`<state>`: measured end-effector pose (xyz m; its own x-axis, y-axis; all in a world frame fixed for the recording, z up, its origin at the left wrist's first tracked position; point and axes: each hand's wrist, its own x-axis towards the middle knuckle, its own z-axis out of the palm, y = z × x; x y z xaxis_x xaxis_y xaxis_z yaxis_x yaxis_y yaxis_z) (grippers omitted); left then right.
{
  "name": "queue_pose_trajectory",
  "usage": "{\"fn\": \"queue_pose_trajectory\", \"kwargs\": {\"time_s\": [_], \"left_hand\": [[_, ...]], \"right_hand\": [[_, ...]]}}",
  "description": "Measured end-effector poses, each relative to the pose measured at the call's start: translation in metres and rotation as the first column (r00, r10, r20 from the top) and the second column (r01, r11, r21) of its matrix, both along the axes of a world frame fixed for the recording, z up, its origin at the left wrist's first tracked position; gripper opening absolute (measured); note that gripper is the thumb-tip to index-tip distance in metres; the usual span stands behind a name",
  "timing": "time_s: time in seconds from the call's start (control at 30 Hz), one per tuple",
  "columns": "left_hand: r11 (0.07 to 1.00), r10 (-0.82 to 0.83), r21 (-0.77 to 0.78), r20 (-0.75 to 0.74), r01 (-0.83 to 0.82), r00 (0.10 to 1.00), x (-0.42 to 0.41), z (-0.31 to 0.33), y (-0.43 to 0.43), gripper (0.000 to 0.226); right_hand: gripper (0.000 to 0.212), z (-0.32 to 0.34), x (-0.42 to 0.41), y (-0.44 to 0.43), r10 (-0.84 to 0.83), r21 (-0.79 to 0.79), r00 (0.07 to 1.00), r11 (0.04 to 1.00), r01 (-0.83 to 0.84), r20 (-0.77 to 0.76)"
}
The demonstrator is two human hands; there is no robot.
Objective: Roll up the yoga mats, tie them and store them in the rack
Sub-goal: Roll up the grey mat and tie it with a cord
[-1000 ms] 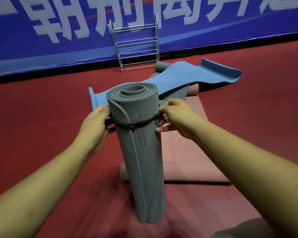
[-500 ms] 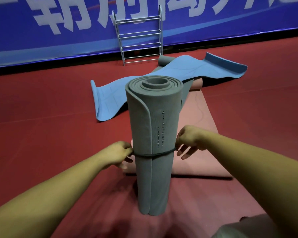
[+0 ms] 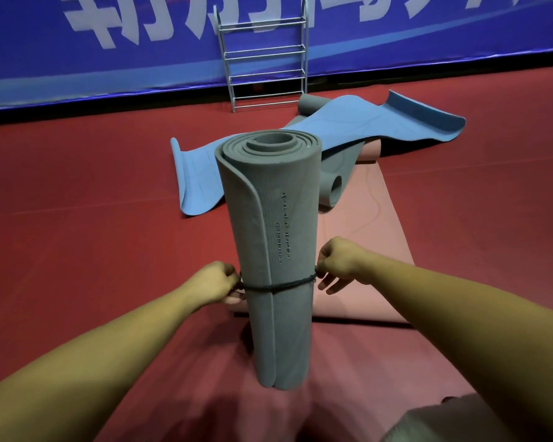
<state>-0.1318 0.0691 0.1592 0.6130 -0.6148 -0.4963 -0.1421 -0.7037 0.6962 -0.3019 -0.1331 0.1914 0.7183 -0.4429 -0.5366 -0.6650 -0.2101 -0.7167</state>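
A rolled grey yoga mat stands upright on the red floor in front of me. A thin dark band circles it a little below its middle. My left hand pinches the band at the roll's left side. My right hand pinches it at the right side. Beyond the roll an unrolled blue mat lies wavy across the floor. A pink mat lies flat under and behind the roll. The silver wire rack leans on the blue banner wall at the back.
Another rolled grey mat lies on the pink mat right of the standing roll, and a grey roll end shows near the rack's foot. Red floor spreads left and right. A grey-clothed knee sits at the bottom right.
Both hands have slid the band down from near the roll's top to below its middle, and since half a second ago they stay there. The view has shifted slightly closer.
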Motion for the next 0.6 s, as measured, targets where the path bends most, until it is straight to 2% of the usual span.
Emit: {"fn": "queue_pose_trajectory", "kwargs": {"time_s": [0.07, 0.1, 0.2, 0.27, 0.33, 0.43, 0.5, 0.6], "left_hand": [[0.995, 0.099, -0.035, 0.106, -0.096, 0.989, 0.003, -0.004, -0.003, 0.032], [0.984, 0.169, -0.069, 0.097, -0.162, 0.981, 0.003, -0.006, -0.004, 0.033], [0.934, 0.278, -0.208, -0.093, -0.292, 0.956, -0.007, -0.007, -0.004, 0.026], [0.922, 0.232, -0.269, -0.193, -0.279, 0.953, -0.018, -0.005, -0.004, 0.015], [0.918, 0.153, -0.314, -0.287, -0.244, 0.946, -0.025, 0.003, -0.006, 0.037], [0.913, 0.031, -0.349, -0.456, -0.211, 0.89, -0.03, 0.015, -0.013, 0.048], [0.932, -0.004, -0.336, -0.389, -0.138, 0.921, -0.031, 0.017, -0.018, 0.069], [0.942, -0.083, -0.334, -0.137, 0.033, 0.987, -0.03, 0.017, -0.023, 0.082]], "right_hand": [[0.019, -0.001, 0.001, 0.003, 0.004, -0.013, 1.0, 1.0, -0.004, -0.012], [0.02, -0.001, 0.003, 0.004, 0.006, -0.03, 1.0, 1.0, -0.006, -0.016], [0.018, 0.0, 0.005, 0.005, -0.009, -0.104, 1.0, 0.994, 0.008, -0.003], [0.024, -0.001, 0.003, 0.003, -0.03, -0.134, 0.999, 0.99, 0.031, 0.015], [0.029, -0.002, -0.001, -0.002, -0.033, -0.132, 0.999, 0.991, 0.037, 0.038], [0.029, -0.003, -0.005, -0.01, -0.075, -0.023, 0.99, 0.997, 0.078, 0.122], [0.032, -0.003, -0.008, -0.011, -0.106, 0.115, 0.981, 0.989, 0.088, 0.162], [0.048, -0.003, -0.011, -0.014, -0.075, 0.288, 0.979, 0.957, 0.017, 0.189]]}}
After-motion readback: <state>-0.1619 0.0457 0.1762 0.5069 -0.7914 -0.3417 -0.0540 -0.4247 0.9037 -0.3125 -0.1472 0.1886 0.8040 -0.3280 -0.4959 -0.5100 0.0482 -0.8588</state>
